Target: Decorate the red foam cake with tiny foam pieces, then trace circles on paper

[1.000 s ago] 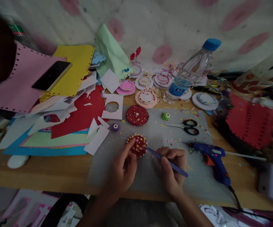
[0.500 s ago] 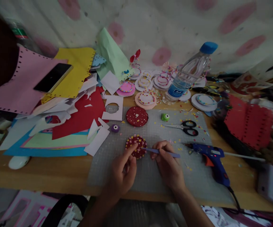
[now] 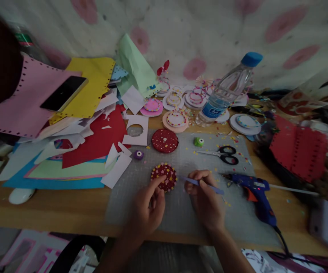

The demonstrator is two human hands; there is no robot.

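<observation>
My left hand rests its stretched index finger on a round dark red paper disc, its other fingers curled and nothing in them. Small yellow and pink shapes cover the disc's rim and part of its face. Just right of the disc, my right hand pinches slim purple tweezers, whose tip points left and is apart from the disc. Whether the tip holds anything is too blurred to tell. Behind lies a second red disc with white speckles.
On the grey cutting mat are scissors, a green punch and a purple punch. A glue gun lies right. A water bottle stands behind, near several decorated discs. Coloured paper and a phone are left.
My right hand has drawn the tweezers back to the right, off the disc. My left hand keeps its finger on the disc.
</observation>
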